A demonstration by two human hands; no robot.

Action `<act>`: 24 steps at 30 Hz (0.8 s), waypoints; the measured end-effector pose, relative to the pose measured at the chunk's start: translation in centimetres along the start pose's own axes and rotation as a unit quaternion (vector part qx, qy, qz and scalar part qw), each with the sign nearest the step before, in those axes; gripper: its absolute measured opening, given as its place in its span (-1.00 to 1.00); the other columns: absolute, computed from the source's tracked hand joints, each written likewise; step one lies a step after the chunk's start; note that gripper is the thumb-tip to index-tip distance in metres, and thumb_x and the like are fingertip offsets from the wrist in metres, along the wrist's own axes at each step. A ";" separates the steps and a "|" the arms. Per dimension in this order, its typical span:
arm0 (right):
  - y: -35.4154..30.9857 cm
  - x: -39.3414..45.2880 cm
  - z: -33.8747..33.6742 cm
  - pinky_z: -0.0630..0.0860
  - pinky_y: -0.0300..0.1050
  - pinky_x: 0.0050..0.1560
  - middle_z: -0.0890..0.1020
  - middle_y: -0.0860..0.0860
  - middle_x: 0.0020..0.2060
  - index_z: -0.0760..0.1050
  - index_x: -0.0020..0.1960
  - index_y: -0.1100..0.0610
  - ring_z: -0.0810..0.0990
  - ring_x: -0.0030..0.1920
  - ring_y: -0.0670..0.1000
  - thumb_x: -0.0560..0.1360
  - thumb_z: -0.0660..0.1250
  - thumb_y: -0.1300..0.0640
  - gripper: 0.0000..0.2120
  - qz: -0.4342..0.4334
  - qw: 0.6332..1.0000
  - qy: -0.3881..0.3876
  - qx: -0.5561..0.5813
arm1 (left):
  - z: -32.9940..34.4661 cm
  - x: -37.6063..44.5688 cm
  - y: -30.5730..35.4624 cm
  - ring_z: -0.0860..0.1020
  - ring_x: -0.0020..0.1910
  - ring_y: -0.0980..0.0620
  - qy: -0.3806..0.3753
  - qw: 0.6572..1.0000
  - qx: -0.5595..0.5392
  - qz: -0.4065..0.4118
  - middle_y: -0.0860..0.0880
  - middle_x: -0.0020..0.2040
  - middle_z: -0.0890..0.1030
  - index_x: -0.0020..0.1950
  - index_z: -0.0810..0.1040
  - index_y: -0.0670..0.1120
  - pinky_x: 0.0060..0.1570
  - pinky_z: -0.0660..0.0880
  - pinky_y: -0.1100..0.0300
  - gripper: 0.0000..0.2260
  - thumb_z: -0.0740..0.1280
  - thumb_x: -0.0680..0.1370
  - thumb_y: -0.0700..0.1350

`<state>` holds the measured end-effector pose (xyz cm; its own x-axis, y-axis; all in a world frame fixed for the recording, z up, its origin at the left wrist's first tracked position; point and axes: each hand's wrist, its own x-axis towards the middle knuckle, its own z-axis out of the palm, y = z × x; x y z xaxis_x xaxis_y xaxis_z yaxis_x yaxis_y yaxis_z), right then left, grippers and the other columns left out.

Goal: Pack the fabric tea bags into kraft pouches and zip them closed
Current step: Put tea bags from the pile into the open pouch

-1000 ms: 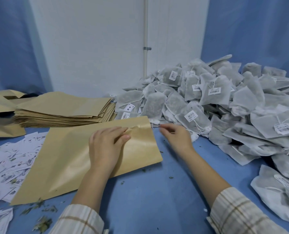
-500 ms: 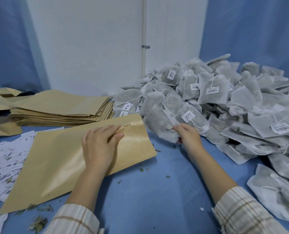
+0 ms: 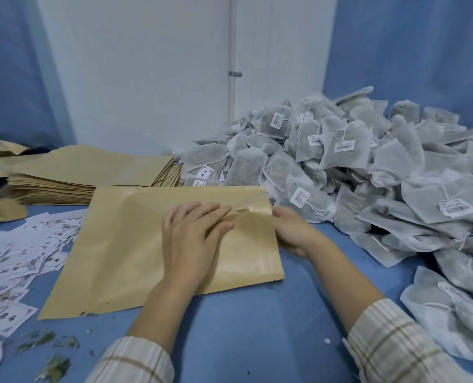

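A large kraft pouch lies flat on the blue table, its mouth pointing right. My left hand rests on it and pinches the crumpled upper lip of the mouth between thumb and fingers. At the mouth's right edge is my right hand, its fingertips hidden inside the pouch, so what it holds cannot be seen. A big heap of grey fabric tea bags with white tags rises just behind and to the right of that hand.
A stack of flat kraft pouches lies at the back left. White paper labels are scattered at the left, with dried leaf bits near the front edge. More tea bags reach the front right.
My right hand took a tea bag from the heap and came back to the pouch mouth; that bag is out of sight now. The left hand stayed on the pouch.
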<state>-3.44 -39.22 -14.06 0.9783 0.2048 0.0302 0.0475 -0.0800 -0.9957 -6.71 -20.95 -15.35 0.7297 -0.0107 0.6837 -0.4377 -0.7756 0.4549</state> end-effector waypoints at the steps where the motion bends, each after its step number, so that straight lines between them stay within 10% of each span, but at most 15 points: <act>1: 0.2 0.3 -0.8 0.54 -0.28 -0.27 0.68 -0.07 -0.30 0.62 -0.03 0.12 0.62 -0.28 -0.07 0.54 0.29 0.12 -0.85 -0.024 0.996 0.079 -0.029 | -0.1 0.0 -0.2 0.45 0.22 0.01 0.003 1.000 0.007 -0.013 0.13 0.13 0.61 0.09 0.65 0.09 0.22 0.03 0.31 -0.79 0.40 0.46 0.03; 4: 1.5 0.9 -4.5 0.40 -0.13 0.14 0.62 0.06 0.08 0.57 0.16 0.11 0.53 0.11 0.07 0.51 0.29 0.08 -0.74 -0.075 0.871 0.352 -0.335 | -0.2 0.0 -0.7 0.45 0.22 0.00 0.010 0.999 0.013 -0.037 0.11 0.14 0.61 0.10 0.65 0.09 0.22 0.03 0.31 -0.78 0.40 0.46 0.03; 6: 2.9 0.9 -7.1 0.25 -0.07 0.29 0.43 0.08 0.29 0.34 0.39 0.08 0.35 0.29 0.12 0.46 0.32 0.05 -0.49 -0.031 0.797 0.343 -0.497 | -0.1 0.0 -0.9 0.45 0.22 0.00 0.011 0.999 0.012 -0.042 0.11 0.15 0.61 0.10 0.65 0.10 0.22 0.03 0.30 -0.78 0.40 0.47 0.03; 10: 4.4 0.9 -8.8 0.34 0.03 0.24 0.54 0.10 0.17 0.29 0.42 0.06 0.40 0.23 0.17 0.44 0.34 0.03 -0.43 0.029 0.784 0.304 -0.541 | 0.0 0.0 -1.0 0.44 0.23 0.01 0.003 0.999 0.018 -0.041 0.11 0.16 0.61 0.12 0.64 0.10 0.24 0.05 0.26 -0.77 0.39 0.47 0.04; 13: 3.7 0.6 -8.4 0.45 -0.10 -0.02 0.65 0.04 -0.09 0.55 0.19 0.02 0.54 -0.01 0.08 0.43 0.37 0.15 -0.67 -0.093 0.832 0.359 -0.412 | -0.1 0.0 -1.1 0.43 0.24 0.02 0.006 0.999 0.018 -0.046 0.12 0.17 0.60 0.13 0.63 0.11 0.23 0.02 0.29 -0.76 0.38 0.48 0.05; 18: 2.0 -0.3 -7.0 0.60 -0.16 -0.21 0.65 0.03 -0.17 0.66 -0.10 0.00 0.61 -0.27 -0.06 0.41 0.32 0.36 -0.71 -0.100 0.970 0.221 -0.036 | -0.4 0.2 -1.4 0.43 0.23 0.01 0.032 0.996 0.034 -0.072 0.10 0.17 0.60 0.12 0.63 0.11 0.26 0.04 0.23 -0.78 0.37 0.49 0.04; 24: 0.5 -0.2 -1.9 0.58 -0.16 -0.14 0.67 -0.05 -0.13 0.62 -0.06 -0.04 0.64 -0.17 -0.11 0.43 0.37 0.31 -0.74 -0.109 0.991 0.039 -0.065 | -0.3 0.1 -0.7 0.43 0.21 0.07 0.024 0.999 -0.018 -0.041 0.17 0.13 0.60 0.10 0.64 0.14 0.24 0.03 0.29 -0.79 0.38 0.47 0.05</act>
<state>-3.26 -41.20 -14.42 0.9545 0.1554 0.2543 0.2793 -0.1686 -0.9453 -6.48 -20.19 -15.42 0.7379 0.0832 0.6698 -0.3965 -0.7497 0.5298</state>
